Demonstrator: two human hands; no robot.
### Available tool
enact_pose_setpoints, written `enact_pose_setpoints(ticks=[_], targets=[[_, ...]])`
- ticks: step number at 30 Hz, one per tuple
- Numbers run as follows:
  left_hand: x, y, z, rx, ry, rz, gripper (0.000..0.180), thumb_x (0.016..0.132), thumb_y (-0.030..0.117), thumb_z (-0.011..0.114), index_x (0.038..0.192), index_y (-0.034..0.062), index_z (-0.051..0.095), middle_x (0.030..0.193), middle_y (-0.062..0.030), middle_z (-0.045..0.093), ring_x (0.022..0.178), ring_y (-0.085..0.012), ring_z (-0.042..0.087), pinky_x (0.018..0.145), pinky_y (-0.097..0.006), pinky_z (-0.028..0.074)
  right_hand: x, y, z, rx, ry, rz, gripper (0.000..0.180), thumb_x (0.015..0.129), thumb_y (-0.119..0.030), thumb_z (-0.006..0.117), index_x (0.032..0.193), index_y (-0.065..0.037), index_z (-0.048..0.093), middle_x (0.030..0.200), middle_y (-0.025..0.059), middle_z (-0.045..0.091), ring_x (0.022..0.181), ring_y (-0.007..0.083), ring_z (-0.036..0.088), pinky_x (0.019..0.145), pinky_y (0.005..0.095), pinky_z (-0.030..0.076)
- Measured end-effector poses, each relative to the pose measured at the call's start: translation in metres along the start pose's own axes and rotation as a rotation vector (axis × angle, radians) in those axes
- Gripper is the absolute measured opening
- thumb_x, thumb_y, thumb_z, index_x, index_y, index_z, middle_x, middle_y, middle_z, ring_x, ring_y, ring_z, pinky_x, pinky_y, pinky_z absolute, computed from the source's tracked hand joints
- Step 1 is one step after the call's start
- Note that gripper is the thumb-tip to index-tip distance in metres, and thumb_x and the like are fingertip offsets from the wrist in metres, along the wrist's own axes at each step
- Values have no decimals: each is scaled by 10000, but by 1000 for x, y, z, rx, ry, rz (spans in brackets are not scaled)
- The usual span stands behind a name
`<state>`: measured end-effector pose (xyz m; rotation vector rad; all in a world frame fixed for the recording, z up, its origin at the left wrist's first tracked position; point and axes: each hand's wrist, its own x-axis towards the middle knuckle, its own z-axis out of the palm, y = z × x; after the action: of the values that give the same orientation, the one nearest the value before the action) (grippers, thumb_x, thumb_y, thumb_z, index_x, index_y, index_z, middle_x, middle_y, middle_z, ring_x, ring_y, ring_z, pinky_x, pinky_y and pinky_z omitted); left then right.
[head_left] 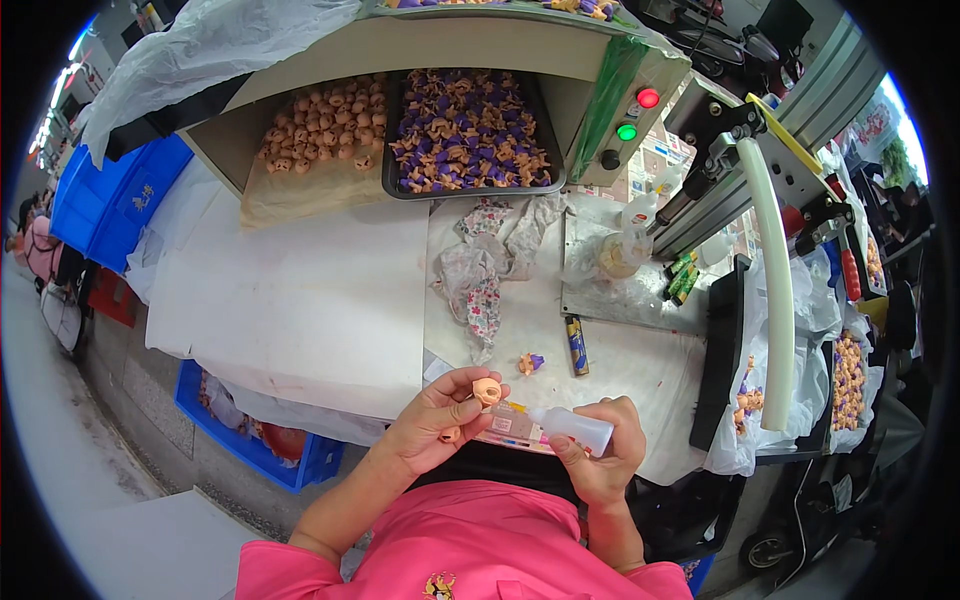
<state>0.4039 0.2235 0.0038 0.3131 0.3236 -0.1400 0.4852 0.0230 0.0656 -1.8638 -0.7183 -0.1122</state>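
Low in the frame's centre, the left hand (440,420) pinches a small peach toy head (487,391); the right hand (600,455) grips a squeeze bottle (570,427) aimed at it (nozzle close). Over-squeezing could smear glue onto fingers.

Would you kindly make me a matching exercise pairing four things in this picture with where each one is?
Things:
1. small squeeze bottle
2. peach toy piece
3. lighter
4. tray of purple and peach pieces

Places:
A. lying on the white table
B. in the left hand
C. on the shelf at the back
D. in the right hand

Pairs: 1-D, 2-B, 3-A, 4-C
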Motion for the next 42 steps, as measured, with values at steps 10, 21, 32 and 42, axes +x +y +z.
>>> enact_pose_setpoints(ticks=[10, 21, 32, 42], targets=[[-5, 3, -5, -69, 20, -39, 377, 892, 18, 606, 1255, 93, 537, 1228, -76, 574, 1192, -202, 545, 821, -236, 572, 1, 5, 8, 74, 84, 21, 326, 697, -151, 836, 898, -18, 616, 781, 67, 564, 634, 157, 513, 574, 263, 409], [-18, 8, 8, -116, 13, -88, 336, 910, 137, 617, 1240, 106, 556, 1153, -56, 630, 1085, -171, 617, 742, -232, 587, 66, 51, 66, -269, -105, 71, 300, 726, -80, 739, 982, -33, 590, 933, 123, 615, 856, 272, 590, 770, 355, 468], [-21, 19, -11, -71, 58, -64, 341, 917, 165, 612, 1244, 109, 536, 1171, -52, 617, 1045, -152, 630, 700, -219, 578, 40, 49, 47, -425, -165, -149, 247, 720, -15, 699, 962, -23, 651, 991, 114, 650, 862, 306, 570, 773, 378, 457], [-6, 0, 2, 98, 64, -62, 349, 911, 136, 619, 1243, 79, 531, 1151, -71, 619, 995, -155, 647, 711, -229, 587, 20, 39, 29, -3, -187, 147, 162, 770, -16, 729, 914, 2, 657, 894, 84, 638, 820, 150, 603, 690, 253, 487]])
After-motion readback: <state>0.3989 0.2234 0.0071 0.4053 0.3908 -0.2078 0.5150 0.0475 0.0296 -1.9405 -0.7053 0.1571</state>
